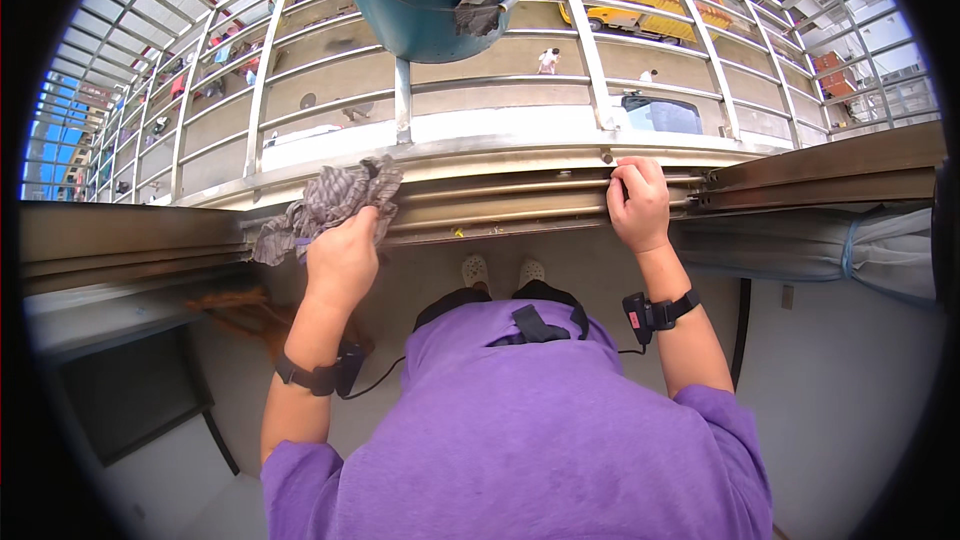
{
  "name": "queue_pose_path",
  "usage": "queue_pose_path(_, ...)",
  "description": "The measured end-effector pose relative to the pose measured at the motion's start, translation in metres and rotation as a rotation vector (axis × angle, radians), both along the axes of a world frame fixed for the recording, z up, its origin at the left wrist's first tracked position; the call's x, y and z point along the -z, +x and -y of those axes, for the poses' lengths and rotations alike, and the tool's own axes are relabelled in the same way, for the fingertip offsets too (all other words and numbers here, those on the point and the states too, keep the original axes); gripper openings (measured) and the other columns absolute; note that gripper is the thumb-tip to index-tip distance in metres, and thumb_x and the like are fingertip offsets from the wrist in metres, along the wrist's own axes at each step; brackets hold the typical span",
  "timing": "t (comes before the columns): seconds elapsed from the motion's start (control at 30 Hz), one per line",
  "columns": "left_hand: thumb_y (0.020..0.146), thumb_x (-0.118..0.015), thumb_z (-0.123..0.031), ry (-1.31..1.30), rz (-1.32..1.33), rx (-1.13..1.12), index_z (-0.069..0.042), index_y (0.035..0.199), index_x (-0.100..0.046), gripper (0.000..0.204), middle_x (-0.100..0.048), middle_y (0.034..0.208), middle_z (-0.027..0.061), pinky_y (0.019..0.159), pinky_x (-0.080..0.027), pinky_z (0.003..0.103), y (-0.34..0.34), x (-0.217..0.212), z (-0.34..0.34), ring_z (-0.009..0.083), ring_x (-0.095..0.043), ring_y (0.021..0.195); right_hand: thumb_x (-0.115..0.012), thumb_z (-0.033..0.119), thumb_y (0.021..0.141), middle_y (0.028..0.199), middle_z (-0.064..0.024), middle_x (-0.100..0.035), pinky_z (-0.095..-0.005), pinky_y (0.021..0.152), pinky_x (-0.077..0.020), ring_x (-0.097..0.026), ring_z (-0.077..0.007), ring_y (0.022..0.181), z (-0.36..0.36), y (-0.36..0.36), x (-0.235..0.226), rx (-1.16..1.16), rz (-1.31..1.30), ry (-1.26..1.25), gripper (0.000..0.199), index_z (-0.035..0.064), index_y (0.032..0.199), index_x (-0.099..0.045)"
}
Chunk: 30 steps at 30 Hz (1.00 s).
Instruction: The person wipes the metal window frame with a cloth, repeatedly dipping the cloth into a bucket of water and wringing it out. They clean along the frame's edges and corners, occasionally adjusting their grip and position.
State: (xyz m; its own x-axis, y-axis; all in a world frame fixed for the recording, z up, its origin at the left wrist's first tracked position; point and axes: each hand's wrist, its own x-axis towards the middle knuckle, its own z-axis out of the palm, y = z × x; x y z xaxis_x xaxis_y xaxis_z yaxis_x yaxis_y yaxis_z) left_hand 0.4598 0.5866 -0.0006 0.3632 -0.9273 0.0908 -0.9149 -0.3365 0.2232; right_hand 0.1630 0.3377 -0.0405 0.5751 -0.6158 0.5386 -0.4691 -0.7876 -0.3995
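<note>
My left hand is closed around a crumpled grey striped cloth, which lies bunched over the left part of the metal window track. A bit of purple shows at the cloth's lower edge, beside my fingers. My right hand is at the right part of the same track, its fingers curled in and pressed together. Whatever those fingers hold, if anything, is hidden. Just above them a small dark knob sits on the sill. Small yellow specks lie along the track's near edge, between my hands.
Beyond the sill stands a metal window cage, with a blue-green bucket at its top middle. Window frames flank the track. A tied pale curtain hangs at right. Far below are a street and a yellow truck.
</note>
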Motion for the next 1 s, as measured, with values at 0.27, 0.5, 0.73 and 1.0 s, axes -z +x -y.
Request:
queue_pose_path(0.27, 0.072, -0.057, -0.003, -0.1, 0.151, 0.086, -0.006, 0.083, -0.056, 0.012, -0.06, 0.074, 0.0118, 0.055, -0.051, 0.041, -0.066, 0.009, 0.046, 0.0307, -0.062, 0.063, -0.061, 0.0, 0.071, 0.087, -0.0125, -0.061, -0.04, 0.076, -0.0466, -0.057, -0.0317, 0.082, 0.0, 0.005, -0.001, -0.029, 0.063, -0.042, 0.006, 0.0023, 0.075, -0.057)
queue_pose_path(0.5, 0.074, -0.067, -0.015, -0.197, -0.125, -0.048, -0.002, 0.102, -0.06, 0.032, -0.063, 0.082, 0.0155, 0.069, -0.052, 0.041, -0.054, 0.003, 0.042, 0.0338, -0.063, 0.078, -0.06, -0.001, 0.07, 0.087, -0.013, -0.061, -0.04, 0.078, -0.0467, -0.057, -0.0316, 0.082, 0.007, -0.003, 0.002, -0.081, 0.145, -0.018, 0.006, 0.0009, 0.075, -0.056)
queue_pose_path(0.73, 0.073, -0.055, -0.009, -0.132, -0.496, -0.191, 0.002, 0.074, -0.06, 0.012, -0.057, 0.063, 0.0091, 0.061, -0.044, 0.03, -0.031, -0.069, 0.063, 0.019, -0.055, 0.063, -0.062, -0.005, 0.077, 0.088, -0.0143, -0.064, -0.0349, 0.075, -0.0504, -0.062, -0.0296, 0.086, -0.002, -0.037, -0.026, -0.116, 0.533, 0.199, 0.01, -0.0002, 0.086, -0.063)
queue_pose_path(1.0, 0.083, -0.045, -0.004, -0.89, -0.945, -0.159, 0.004, 0.096, -0.057, 0.019, -0.061, 0.087, 0.0088, 0.073, -0.049, 0.026, -0.003, -0.186, 0.07, 0.0147, -0.059, 0.075, -0.059, -0.003, 0.084, 0.08, -0.0093, -0.064, -0.027, 0.068, -0.0489, -0.062, -0.0171, 0.073, -0.051, -0.139, -0.02, 0.096, 0.414, 0.672, 0.005, -0.0023, 0.085, -0.064)
